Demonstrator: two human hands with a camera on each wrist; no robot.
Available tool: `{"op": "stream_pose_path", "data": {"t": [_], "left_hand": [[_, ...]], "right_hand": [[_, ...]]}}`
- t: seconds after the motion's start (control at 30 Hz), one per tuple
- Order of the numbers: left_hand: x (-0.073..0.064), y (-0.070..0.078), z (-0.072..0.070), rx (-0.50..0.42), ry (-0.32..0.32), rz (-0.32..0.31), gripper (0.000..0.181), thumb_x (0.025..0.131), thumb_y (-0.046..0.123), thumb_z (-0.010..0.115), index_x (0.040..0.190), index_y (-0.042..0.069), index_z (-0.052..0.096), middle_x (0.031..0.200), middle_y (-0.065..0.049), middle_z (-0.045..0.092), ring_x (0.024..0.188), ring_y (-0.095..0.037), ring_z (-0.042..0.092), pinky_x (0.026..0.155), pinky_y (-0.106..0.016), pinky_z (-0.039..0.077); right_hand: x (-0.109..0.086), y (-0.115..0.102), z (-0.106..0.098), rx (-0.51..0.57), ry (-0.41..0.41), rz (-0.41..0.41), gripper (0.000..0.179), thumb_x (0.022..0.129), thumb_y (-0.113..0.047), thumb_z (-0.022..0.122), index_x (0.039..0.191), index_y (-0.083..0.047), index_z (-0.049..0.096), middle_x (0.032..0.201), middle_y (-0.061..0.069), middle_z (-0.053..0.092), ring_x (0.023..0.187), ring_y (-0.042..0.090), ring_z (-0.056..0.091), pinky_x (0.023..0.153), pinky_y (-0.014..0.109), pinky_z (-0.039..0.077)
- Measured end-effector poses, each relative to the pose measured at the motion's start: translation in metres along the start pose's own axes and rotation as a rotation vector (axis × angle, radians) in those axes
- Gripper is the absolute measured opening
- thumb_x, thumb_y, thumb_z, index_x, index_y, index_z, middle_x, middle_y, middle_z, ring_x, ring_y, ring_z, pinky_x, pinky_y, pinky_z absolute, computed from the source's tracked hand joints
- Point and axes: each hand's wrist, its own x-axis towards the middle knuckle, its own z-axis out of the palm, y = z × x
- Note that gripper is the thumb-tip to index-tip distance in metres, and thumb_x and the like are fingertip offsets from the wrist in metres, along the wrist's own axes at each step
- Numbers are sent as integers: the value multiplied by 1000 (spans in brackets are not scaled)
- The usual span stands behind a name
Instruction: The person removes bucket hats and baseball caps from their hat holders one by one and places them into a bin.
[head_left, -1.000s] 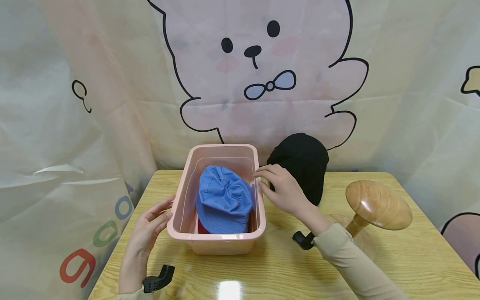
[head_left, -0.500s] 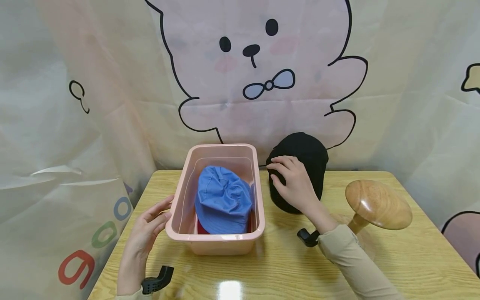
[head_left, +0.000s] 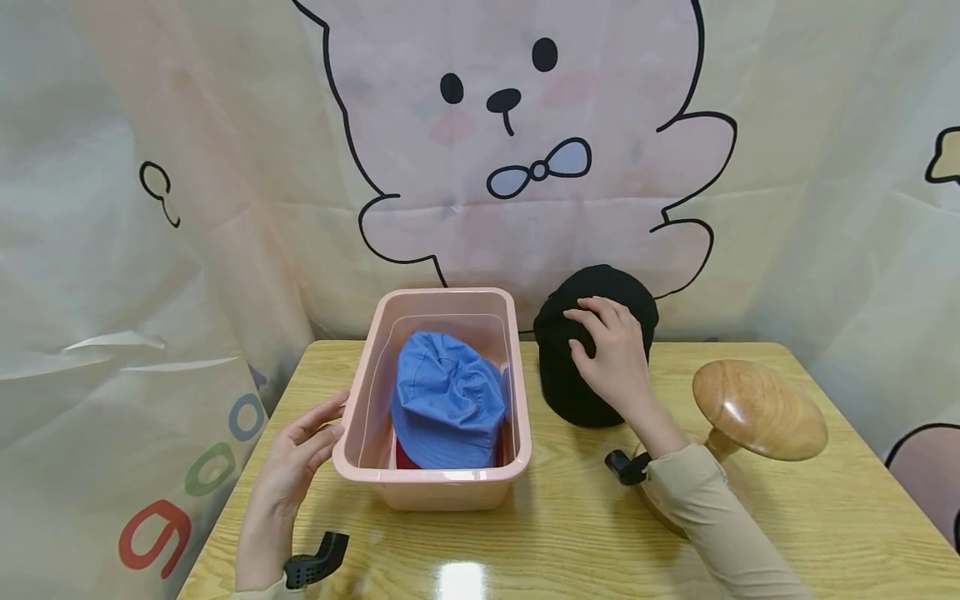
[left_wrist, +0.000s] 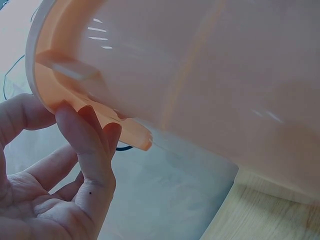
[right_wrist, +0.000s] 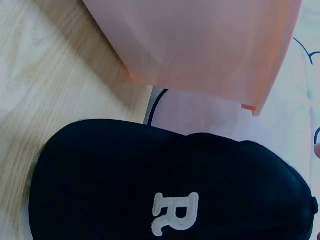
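My left hand [head_left: 288, 467] pinches the left rim of a pink plastic bin [head_left: 442, 497]; the left wrist view shows thumb and fingers on the rim's edge. Inside the bin lies a blue cap [head_left: 448, 400], brim toward me, with a bit of something red [head_left: 405, 460] under it. To the right of the bin, a black cap [head_left: 570, 396] stands on the table against the backdrop. Over its front hovers my right hand [head_left: 617, 362], fingers spread and bent loosely; contact cannot be made out. A pale letter R [right_wrist: 175, 214] marks the cap in the right wrist view.
A wooden stand with a rounded top [head_left: 757, 410] stands on the right of the wooden table [head_left: 817, 517], close to my right forearm. A printed cloth backdrop [head_left: 525, 242] hangs directly behind the table.
My right hand has moved from the bin's right rim rightward to the front of the black cap. The cap's lower front sits nearer me than a second ago. My left hand has stayed put.
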Motion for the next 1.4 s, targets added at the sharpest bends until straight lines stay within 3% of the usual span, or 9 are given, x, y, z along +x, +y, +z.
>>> {"op": "stream_pose_path", "data": {"t": [0.23,0.57,0.93,1.4], "left_hand": [[0,0,0,-13,3,-7,40,95,-1,52,134,5,56,108,8,66,97,-4,64,81,-18,55],[1,0,0,-16,-4,-5,41,95,-1,52,136,4,54,108,7,66,98,-5,64,81,-18,55],[1,0,0,-16,2,-5,41,95,-2,52,135,3,55,108,7,66,97,-4,64,80,-18,55],[1,1,0,3,10,-17,40,95,0,52,134,5,56,108,8,66,98,-4,63,81,-17,55]], "right_hand": [[2,11,-1,-67,13,86,42,78,-6,73,119,-8,64,133,17,53,127,37,41,105,61,29],[8,16,-4,-84,-13,183,45,79,-8,72,123,-5,60,134,19,50,125,40,40,105,60,29],[11,18,-6,-136,-41,192,39,83,-10,70,122,-6,61,131,18,54,122,40,44,101,59,36],[13,18,-9,-197,-8,192,28,84,-9,70,111,-7,67,109,15,62,101,38,51,83,53,46]]}}
